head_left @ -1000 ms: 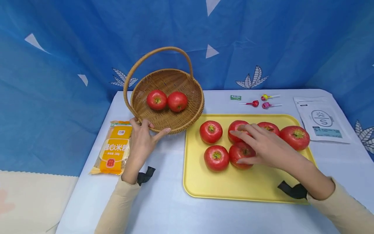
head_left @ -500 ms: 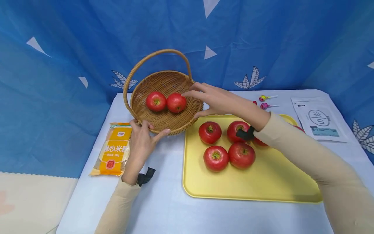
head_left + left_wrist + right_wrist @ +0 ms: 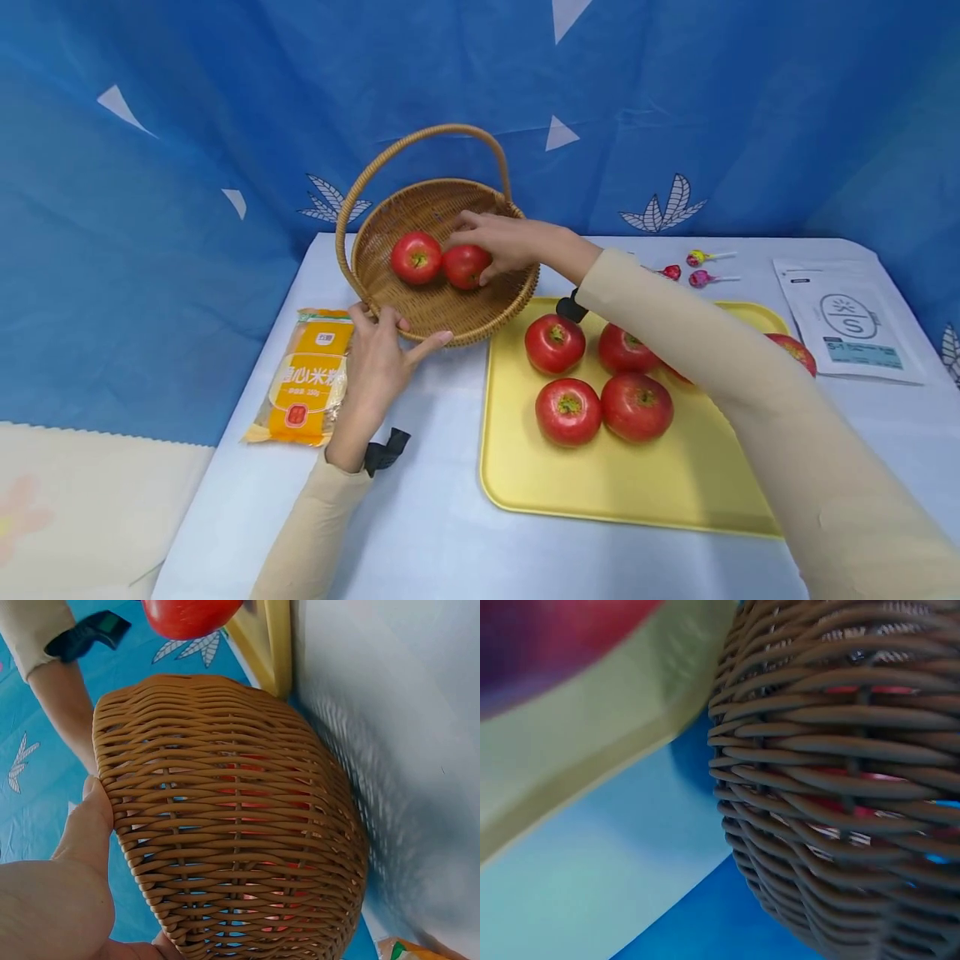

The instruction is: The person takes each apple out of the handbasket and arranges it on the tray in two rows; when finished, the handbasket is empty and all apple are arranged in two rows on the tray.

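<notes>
A wicker basket (image 3: pixel 522 292) with a hoop handle stands at the back of the table and holds two red tomatoes. My left hand (image 3: pixel 390 333) grips its near rim, with the thumb lying along the outside wall (image 3: pixel 232 810). My right hand (image 3: pixel 495 246) reaches into the basket, its fingers curled round the right tomato (image 3: pixel 459 267). The left tomato (image 3: pixel 416 257) lies untouched beside it. To the right a yellow tray (image 3: pixel 637 487) carries several more tomatoes (image 3: pixel 567 411), partly hidden by my right forearm. The right wrist view shows only the basket wall (image 3: pixel 840 765) and the blurred tray.
An orange packet (image 3: pixel 303 379) lies left of my left hand. Lollipops (image 3: pixel 701 258) and a white pouch (image 3: pixel 847 321) sit at the back right. A blue cloth hangs behind the table. The table's left edge runs close to the packet.
My right hand left the tomatoes on the tray, crossed to the basket with nothing in it, and now closes on the right tomato there. The left hand stayed on the rim.
</notes>
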`<control>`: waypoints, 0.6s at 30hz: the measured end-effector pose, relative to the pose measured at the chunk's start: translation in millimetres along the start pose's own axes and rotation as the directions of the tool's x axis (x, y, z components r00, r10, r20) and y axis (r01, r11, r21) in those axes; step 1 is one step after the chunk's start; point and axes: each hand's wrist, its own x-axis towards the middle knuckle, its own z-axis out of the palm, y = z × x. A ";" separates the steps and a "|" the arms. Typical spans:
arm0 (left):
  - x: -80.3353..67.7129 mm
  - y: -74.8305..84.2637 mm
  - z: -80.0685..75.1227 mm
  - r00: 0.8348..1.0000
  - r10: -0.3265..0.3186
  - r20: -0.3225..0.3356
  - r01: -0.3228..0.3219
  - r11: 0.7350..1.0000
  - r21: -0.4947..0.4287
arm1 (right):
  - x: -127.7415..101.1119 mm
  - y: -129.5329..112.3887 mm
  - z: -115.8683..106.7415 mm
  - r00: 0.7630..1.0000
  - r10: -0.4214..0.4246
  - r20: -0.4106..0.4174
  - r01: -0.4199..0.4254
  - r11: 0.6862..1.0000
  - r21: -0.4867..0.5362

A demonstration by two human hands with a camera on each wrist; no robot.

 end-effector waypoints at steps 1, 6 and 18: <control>0.1 0.1 -0.3 1.000 0.000 0.000 0.000 1.000 -0.001 | 4.0 1.2 1.2 1.000 -0.001 0.021 0.001 1.000 0.000; 1.1 -0.6 -0.5 1.000 -0.005 0.004 0.005 1.000 0.004 | 16.4 6.6 8.0 0.994 0.006 0.113 -0.002 0.999 -0.038; 1.7 -0.3 -0.8 1.000 0.002 -0.008 -0.001 1.000 0.001 | 22.7 10.3 10.5 0.994 0.072 0.077 -0.069 0.997 -0.046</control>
